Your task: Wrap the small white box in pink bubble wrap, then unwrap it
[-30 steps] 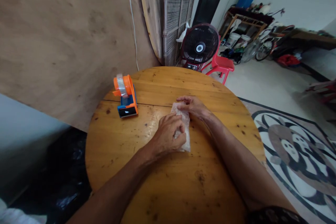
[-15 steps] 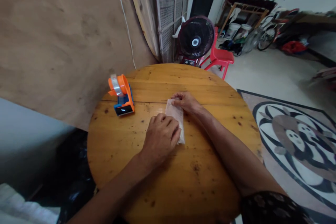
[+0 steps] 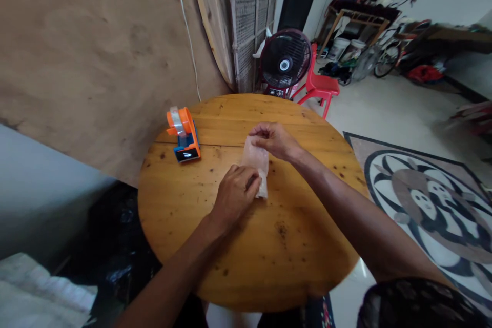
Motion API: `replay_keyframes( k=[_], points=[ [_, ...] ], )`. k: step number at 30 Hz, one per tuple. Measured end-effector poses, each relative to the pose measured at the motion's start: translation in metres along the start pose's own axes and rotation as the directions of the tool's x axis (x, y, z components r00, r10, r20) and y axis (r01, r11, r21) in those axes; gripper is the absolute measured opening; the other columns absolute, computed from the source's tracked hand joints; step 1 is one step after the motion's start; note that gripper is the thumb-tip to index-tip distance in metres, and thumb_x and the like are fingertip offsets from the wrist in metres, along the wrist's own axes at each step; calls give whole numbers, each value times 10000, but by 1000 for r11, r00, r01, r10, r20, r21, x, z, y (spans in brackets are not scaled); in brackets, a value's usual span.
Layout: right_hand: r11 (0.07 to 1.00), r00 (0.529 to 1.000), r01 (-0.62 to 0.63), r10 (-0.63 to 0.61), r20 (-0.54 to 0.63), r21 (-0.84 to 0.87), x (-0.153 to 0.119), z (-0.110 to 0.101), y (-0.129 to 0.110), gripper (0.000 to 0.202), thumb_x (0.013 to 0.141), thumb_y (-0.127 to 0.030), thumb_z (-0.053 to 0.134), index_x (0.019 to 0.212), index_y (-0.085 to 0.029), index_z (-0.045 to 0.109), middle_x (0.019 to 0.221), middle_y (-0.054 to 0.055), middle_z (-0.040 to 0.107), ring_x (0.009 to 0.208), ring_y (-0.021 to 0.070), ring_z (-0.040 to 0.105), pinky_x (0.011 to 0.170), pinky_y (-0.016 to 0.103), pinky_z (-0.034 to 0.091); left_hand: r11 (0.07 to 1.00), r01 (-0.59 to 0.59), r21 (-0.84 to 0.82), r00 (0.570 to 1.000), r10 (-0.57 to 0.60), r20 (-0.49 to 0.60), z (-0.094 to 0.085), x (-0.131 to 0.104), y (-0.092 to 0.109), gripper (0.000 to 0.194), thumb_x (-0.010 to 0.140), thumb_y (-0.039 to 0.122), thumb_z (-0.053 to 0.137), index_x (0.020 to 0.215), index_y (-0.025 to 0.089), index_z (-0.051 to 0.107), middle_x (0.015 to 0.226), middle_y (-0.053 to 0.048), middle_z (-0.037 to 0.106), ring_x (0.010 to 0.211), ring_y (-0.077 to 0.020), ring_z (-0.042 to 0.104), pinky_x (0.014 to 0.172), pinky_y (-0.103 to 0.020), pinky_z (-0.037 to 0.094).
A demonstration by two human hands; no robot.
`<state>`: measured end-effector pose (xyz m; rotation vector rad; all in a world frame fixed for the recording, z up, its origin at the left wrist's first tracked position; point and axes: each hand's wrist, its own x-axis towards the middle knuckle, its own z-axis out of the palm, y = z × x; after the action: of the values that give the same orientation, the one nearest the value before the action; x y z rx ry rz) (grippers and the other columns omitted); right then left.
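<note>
A pale, translucent wrap (image 3: 257, 157) lies near the middle of the round wooden table (image 3: 300, 261), its far end lifted a little. My right hand (image 3: 274, 139) pinches the far end of the wrap between thumb and fingers. Closer to me, my left hand (image 3: 237, 189) has its fingers curled on the near part, where the wrap looks thicker and crumpled. What lies inside the wrap, if anything, cannot be made out. An orange and blue tape dispenser (image 3: 186, 136) with a roll of clear tape stands at the table's far left.
Beyond the far edge of the table are a dark fan (image 3: 285, 59) and a red chair (image 3: 322, 84). A wooden board (image 3: 96, 36) rises at the left. On the floor at the right lies a patterned panda mat (image 3: 430, 205). Dark plastic bags (image 3: 115, 236) sit lower left.
My right hand has raised the far end of the wrap slightly. My left fingers have drawn together on the near part. The view has shifted a little.
</note>
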<state>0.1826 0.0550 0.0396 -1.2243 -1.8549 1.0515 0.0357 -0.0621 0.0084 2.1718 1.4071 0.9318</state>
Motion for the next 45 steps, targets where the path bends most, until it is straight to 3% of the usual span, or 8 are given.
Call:
replay_keyframes(
  k=[4, 10, 16, 23, 29, 35, 41, 45],
  points=[
    [997, 996, 80, -80, -44, 10, -40, 4, -26, 260, 739, -221, 641, 986, -142, 659, 768, 5, 612, 678, 110, 537, 658, 249, 440, 1000, -5, -29, 999, 4, -40, 2, -4, 1, 144, 920, 230, 492, 873, 192, 623, 939, -47, 614, 937, -193, 547, 867, -336, 452],
    [973, 995, 37, -15, -96, 226, -79, 18, -23, 374, 734, -278, 675, 1093, -180, 632, 845, 11, 643, 755, 126, 589, 740, 277, 482, 992, 103, -79, 976, -116, -182, 13, -12, -2, 135, 879, 269, 554, 979, 178, 558, 1012, -58, 517, 944, -183, 554, 851, -332, 483],
    [958, 991, 45, -8, -132, 284, -100, 27, -18, 313, 717, -323, 731, 1000, -203, 670, 780, -10, 643, 709, 128, 594, 726, 291, 487, 967, 214, -141, 936, -244, -254, 18, -12, -6, 444, 838, 429, 625, 1171, 170, 484, 1113, -95, 540, 964, -211, 581, 807, -347, 505],
    [969, 975, 53, 3, -221, 243, -116, 40, -10, 306, 748, -364, 712, 1011, -214, 668, 817, 6, 664, 724, 138, 610, 718, 288, 506, 966, 189, -178, 979, -199, -41, 7, -9, -7, 261, 886, 313, 544, 1103, 193, 627, 1113, -85, 600, 1038, -235, 579, 913, -380, 478],
    [968, 980, 112, -70, -187, 224, -122, 41, -1, 321, 793, -401, 686, 1058, -221, 663, 958, 40, 692, 857, 167, 651, 794, 316, 531, 899, 122, -421, 992, -91, 92, -5, -15, -24, 463, 800, 202, 581, 1262, 179, 555, 1221, -114, 573, 1031, -215, 585, 913, -368, 495],
    [969, 958, 226, -240, -156, -100, -130, 41, 2, 249, 867, -308, 612, 1097, -233, 672, 1059, 60, 712, 967, 193, 672, 889, 365, 531, 912, -62, -405, 995, 89, 50, -5, -26, -33, 544, 785, 192, 618, 1319, 199, 515, 1318, -113, 504, 1108, -214, 553, 918, -353, 508],
    [753, 828, 434, -550, -111, -495, -149, 55, 8, 327, 894, -147, 527, 1190, -245, 623, 1061, 85, 712, 1020, 214, 660, 920, 409, 543, 934, -79, -347, 996, 90, 16, 3, -29, -39, 426, 838, 203, 608, 1263, 200, 571, 1337, -119, 482, 1177, -219, 536, 950, -361, 504],
    [658, 813, 452, -582, -26, -603, -163, 60, 9, 497, 883, -70, 491, 1354, -226, 505, 1197, 121, 667, 1179, 240, 595, 1011, 458, 503, 953, -91, -288, 995, 98, 10, 4, -31, -40, 418, 844, 159, 571, 1261, 186, 580, 1361, -129, 464, 1213, -225, 520, 984, -365, 487]
  ],
)
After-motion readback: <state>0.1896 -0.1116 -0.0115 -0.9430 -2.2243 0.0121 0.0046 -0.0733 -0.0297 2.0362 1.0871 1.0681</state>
